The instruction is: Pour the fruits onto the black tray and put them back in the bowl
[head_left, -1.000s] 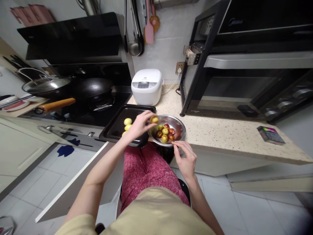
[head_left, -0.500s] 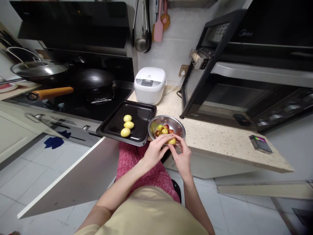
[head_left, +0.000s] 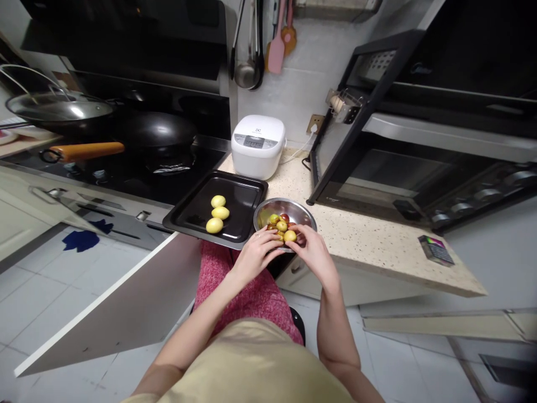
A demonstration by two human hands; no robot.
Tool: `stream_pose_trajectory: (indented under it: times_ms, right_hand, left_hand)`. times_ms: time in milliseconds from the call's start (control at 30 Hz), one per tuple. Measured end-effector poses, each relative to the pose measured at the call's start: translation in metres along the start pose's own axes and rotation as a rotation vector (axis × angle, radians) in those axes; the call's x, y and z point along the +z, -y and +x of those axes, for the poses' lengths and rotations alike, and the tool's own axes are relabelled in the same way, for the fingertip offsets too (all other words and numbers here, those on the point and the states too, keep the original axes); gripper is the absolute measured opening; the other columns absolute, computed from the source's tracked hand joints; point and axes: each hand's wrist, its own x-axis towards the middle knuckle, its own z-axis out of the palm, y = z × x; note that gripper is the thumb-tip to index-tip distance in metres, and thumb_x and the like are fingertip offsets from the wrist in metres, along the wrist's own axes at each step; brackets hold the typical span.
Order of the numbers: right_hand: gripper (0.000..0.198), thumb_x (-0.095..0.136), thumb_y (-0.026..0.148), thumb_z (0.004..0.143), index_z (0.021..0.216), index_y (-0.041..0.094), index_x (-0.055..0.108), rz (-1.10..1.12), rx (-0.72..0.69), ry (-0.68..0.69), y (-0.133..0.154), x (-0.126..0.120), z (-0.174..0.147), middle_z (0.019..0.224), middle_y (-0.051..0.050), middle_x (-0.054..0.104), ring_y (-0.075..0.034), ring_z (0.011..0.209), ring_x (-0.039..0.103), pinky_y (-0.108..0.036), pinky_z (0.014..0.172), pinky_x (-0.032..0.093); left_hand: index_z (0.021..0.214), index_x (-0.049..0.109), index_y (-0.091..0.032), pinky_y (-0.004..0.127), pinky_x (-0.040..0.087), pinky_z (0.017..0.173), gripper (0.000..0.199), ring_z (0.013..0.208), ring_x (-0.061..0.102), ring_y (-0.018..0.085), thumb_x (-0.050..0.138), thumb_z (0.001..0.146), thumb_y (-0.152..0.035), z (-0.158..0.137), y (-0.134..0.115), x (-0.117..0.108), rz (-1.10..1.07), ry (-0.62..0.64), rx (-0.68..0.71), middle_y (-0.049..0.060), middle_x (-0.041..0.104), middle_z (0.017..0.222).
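Observation:
A steel bowl (head_left: 302,211) stands at the counter's front edge, with several small round fruits (head_left: 282,226) inside, some yellow-green, some red-brown, jujube-like. Between the thumb and fingers of my right hand (head_left: 314,251) is a smooth yellow ball-shaped piece (head_left: 290,236), held low over the bowl. My left hand (head_left: 254,249) reaches over the bowl's left rim, its fingers stretched out and its thumb apart. Those fingertips lie close to the fruits; whether they touch one I cannot tell. Left of the bowl, three smooth yellow oval pieces (head_left: 220,212) lie in a row on a black baking tray (head_left: 245,204).
Behind the tray and bowl sits a white rice cooker (head_left: 258,146). A large oven (head_left: 403,173) takes up the right side, with a small dark box (head_left: 436,250) before it. A wok (head_left: 157,131) rests on the stove at left. Below, a cabinet door (head_left: 113,313) hangs open.
My hands have drawn apart. Both were around the yellow piece; now only my right hand holds it, lower and slightly left. My left hand has shifted left.

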Motion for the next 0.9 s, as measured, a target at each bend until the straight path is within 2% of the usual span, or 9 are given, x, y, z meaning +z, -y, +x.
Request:
stream_pose_trajectory:
  times_ms: [133,267,433,533,633,900]
  right_hand:
    - [0.023,0.075,0.012,0.078,0.1,0.02,0.074,-0.062,0.05,0.035,-0.001,0.003,0.007,0.09,-0.003,0.074,-0.017,0.071,0.067,-0.032,0.071,0.056]
    - [0.027,0.076,0.008,0.076,0.1,0.02,0.076,-0.157,0.047,-0.007,0.0,0.011,0.009,0.096,-0.006,0.076,-0.021,0.08,0.07,-0.036,0.078,0.057]
    - [0.026,0.071,0.012,0.083,0.106,0.02,0.079,-0.182,0.019,-0.081,0.001,0.014,0.006,0.107,-0.01,0.076,-0.025,0.09,0.073,-0.041,0.085,0.059]
    - [0.02,0.065,0.016,0.09,0.101,0.022,0.081,-0.13,-0.016,-0.071,0.004,0.011,0.001,0.103,-0.009,0.077,-0.025,0.093,0.073,-0.042,0.088,0.059]
    - [0.025,0.057,0.021,0.098,0.094,0.022,0.081,-0.105,-0.067,-0.04,0.01,0.008,-0.009,0.099,-0.01,0.078,-0.025,0.094,0.072,-0.043,0.089,0.059]
    - [0.036,0.044,0.031,0.108,0.114,0.021,0.079,-0.154,-0.051,-0.031,0.024,0.016,-0.038,0.13,-0.012,0.074,-0.028,0.124,0.066,-0.05,0.112,0.05]
  left_hand:
    - [0.117,0.074,-0.021,0.052,0.049,0.119,0.021,0.116,0.073,0.022,0.062,0.102,-0.031,-0.001,-0.001,0.002,0.035,0.019,0.005,0.006,0.079,0.114]
    - [0.12,0.073,-0.02,0.052,0.05,0.119,0.022,0.114,0.074,0.021,0.061,0.103,-0.026,-0.002,-0.002,0.003,0.072,0.036,0.021,0.006,0.079,0.113]
    - [0.12,0.073,-0.021,0.052,0.05,0.118,0.021,0.113,0.074,0.022,0.061,0.103,-0.025,-0.001,-0.001,0.003,0.084,0.027,0.028,0.006,0.079,0.111]
    - [0.12,0.073,-0.02,0.053,0.05,0.118,0.022,0.114,0.074,0.022,0.061,0.103,-0.024,-0.002,-0.001,0.002,0.08,0.037,0.023,0.007,0.079,0.113]
    - [0.122,0.072,-0.022,0.054,0.05,0.119,0.023,0.116,0.073,0.022,0.06,0.103,-0.023,-0.002,-0.001,0.002,0.078,0.054,0.009,0.007,0.078,0.116]
    - [0.118,0.073,-0.019,0.054,0.05,0.119,0.021,0.116,0.073,0.024,0.059,0.104,-0.025,-0.001,-0.003,0.0,0.095,0.073,0.009,0.008,0.079,0.115]
